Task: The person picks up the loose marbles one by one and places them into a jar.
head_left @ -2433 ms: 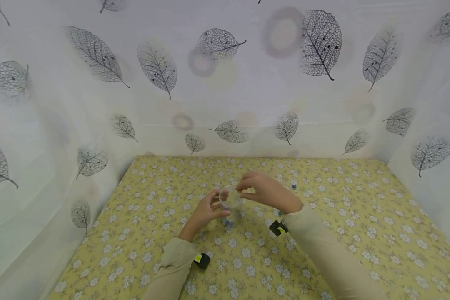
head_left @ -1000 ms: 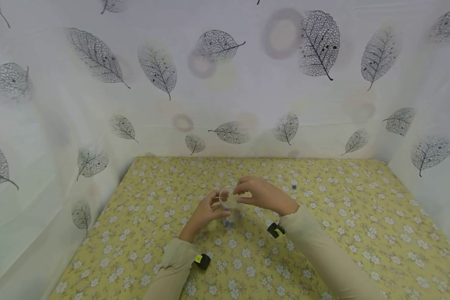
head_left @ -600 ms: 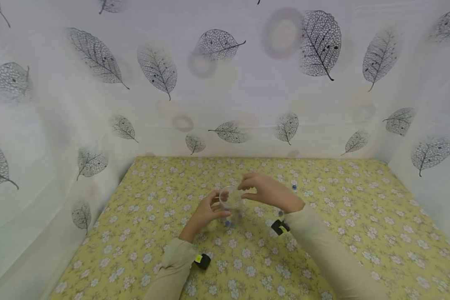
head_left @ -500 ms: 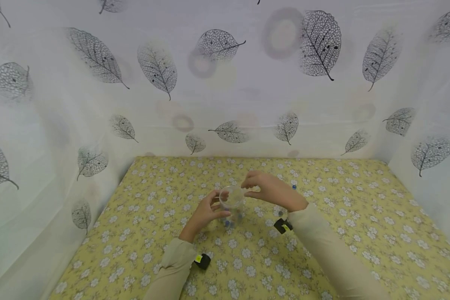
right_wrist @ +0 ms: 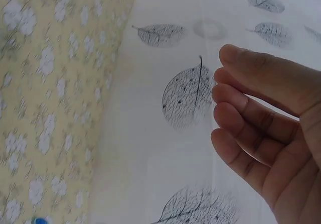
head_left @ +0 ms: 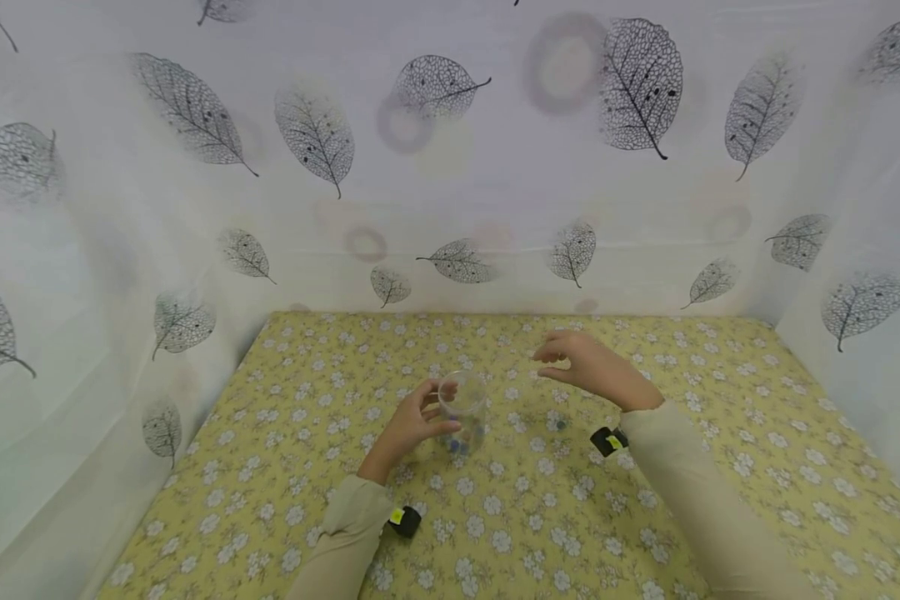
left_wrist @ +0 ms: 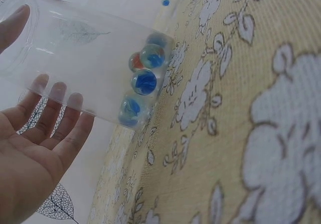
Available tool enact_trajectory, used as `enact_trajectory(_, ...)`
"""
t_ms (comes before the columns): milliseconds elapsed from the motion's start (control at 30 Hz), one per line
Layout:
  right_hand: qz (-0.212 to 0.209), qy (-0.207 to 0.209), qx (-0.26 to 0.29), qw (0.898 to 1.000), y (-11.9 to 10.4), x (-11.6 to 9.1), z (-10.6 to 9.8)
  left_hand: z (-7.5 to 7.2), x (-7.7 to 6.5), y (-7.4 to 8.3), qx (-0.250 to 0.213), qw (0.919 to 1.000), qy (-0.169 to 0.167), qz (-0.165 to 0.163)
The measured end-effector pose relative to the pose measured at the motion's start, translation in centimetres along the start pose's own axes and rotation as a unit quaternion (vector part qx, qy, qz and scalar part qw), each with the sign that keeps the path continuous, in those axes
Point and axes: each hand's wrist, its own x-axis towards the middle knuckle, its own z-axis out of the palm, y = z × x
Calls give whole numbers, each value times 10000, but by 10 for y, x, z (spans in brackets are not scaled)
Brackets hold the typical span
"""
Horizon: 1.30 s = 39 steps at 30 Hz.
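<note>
A clear cylindrical container [head_left: 461,408] stands upright on the flowered cloth, its round mouth uncovered. My left hand [head_left: 417,417] grips it from the left side, thumb across the near wall and fingers around the far one. Several glass marbles [left_wrist: 144,82] with blue and orange swirls lie on its bottom in the left wrist view. To the right of the container, my right hand [head_left: 588,365] hovers over the cloth with loosely bent fingers and nothing between them. In the right wrist view its fingers [right_wrist: 235,121] show bare.
One loose marble [head_left: 561,424] lies on the cloth right of the container, below my right hand. The yellow flowered cloth [head_left: 495,533] covers the table. White leaf-printed curtains [head_left: 487,183] close off the back and both sides. A black wrist camera [head_left: 405,522] sits at my left cuff.
My right hand has drawn away from the container's mouth to the right; its fingers have loosened. It now covers the farther loose marble in the head view. My left hand and the container have stayed put.
</note>
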Motion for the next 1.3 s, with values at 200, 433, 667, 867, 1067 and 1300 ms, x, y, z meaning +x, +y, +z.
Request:
enact_trajectory(200,232,109,-85,9996,25,-13,1,0,1,-1,-19,10000,-2,0)
enact_trajectory(433,555,116,-48,9984,50,-25,6,-1,1,-3,-32,10000,-28,32)
enact_trajectory(667,835,-27,147,9964,58,-36,18,-1,1,-3,-18,10000,-29,34)
enact_trajectory(867,822,-101,251,9962,56,-42,30,0,1,-2,6,10000,20,15)
enact_trajectory(1067,712,-199,355,9966,53,-46,40,0,1,0,-12,10000,51,-40)
enact_trajectory(1300,439,-340,422,9976,46,-45,51,0,1,2,-127,9998,6,-123)
